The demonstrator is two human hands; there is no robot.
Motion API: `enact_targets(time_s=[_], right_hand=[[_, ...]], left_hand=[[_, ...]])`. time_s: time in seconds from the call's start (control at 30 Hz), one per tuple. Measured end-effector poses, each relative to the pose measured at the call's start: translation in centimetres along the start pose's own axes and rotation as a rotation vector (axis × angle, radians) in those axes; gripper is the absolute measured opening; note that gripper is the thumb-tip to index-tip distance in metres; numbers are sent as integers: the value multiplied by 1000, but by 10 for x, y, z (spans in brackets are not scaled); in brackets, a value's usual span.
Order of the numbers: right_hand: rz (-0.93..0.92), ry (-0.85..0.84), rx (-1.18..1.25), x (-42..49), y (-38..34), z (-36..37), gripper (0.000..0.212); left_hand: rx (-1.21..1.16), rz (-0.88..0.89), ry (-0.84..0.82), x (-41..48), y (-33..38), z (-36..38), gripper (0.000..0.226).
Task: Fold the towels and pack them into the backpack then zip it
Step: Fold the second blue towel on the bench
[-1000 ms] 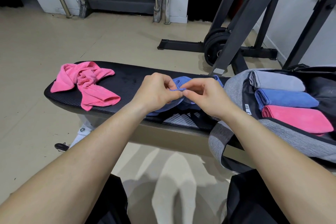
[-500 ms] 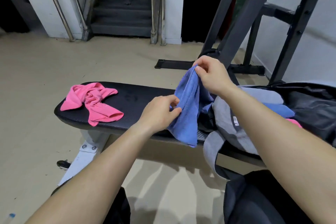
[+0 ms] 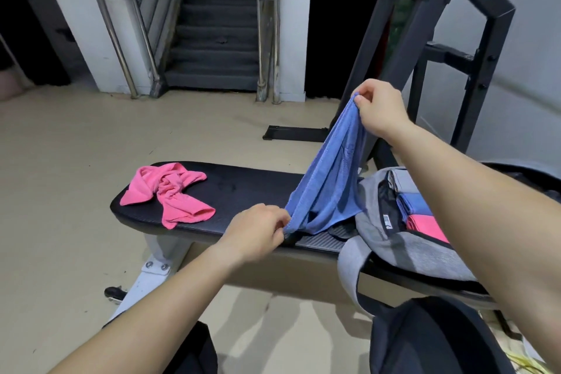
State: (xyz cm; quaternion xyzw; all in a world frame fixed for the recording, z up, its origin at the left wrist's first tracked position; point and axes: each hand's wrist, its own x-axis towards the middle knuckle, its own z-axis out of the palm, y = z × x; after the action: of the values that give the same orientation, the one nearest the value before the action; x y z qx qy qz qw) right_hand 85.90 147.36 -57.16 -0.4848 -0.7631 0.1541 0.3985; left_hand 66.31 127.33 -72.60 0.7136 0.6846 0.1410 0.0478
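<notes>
Blue towel [image 3: 329, 179] is hanging stretched over the bench's [image 3: 243, 185] right half, long axis running diagonally up-right. Right hand [image 3: 379, 109] is pinching its top corner, left hand [image 3: 258, 229] is pinching the bottom at the near edge. Backpack [image 3: 394, 249] is lying open at the right end, holding folded grey, blue, pink towels. Crumpled pink towel [image 3: 170, 191] is sitting at the left end.
</notes>
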Motion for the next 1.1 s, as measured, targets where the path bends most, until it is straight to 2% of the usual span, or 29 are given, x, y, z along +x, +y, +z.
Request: enact_targets(time_s=[0.17, 0.3, 0.4, 0.57, 0.7, 0.83, 0.93, 1.0, 1.1], right_hand=[[-12, -13, -3, -5, -1, 1, 18], [42, 4, 5, -9, 13, -3, 17], [85, 4, 44, -19, 20, -1, 16], [101, 17, 122, -29, 11, 4, 16], [89, 88, 207, -25, -8, -6, 16], [85, 98, 256, -24, -19, -15, 14], [78, 39, 266, -25, -16, -17, 15], [88, -6, 303, -27, -11, -20, 17], [95, -42, 325, -28, -2, -23, 17]], left_hand=[[206, -27, 85, -2, -20, -18, 18], [281, -94, 274, 2, -51, -56, 25], [409, -125, 425, 10, -69, -86, 22], [663, -206, 448, 24, -65, -113, 17], [757, -255, 546, 34, -57, -146, 20], [756, -301, 625, 39, -51, -174, 27], [699, -296, 594, 33, -52, -182, 30], [585, -278, 571, 26, -55, -182, 18], [334, -317, 549, 20, -61, -178, 18]])
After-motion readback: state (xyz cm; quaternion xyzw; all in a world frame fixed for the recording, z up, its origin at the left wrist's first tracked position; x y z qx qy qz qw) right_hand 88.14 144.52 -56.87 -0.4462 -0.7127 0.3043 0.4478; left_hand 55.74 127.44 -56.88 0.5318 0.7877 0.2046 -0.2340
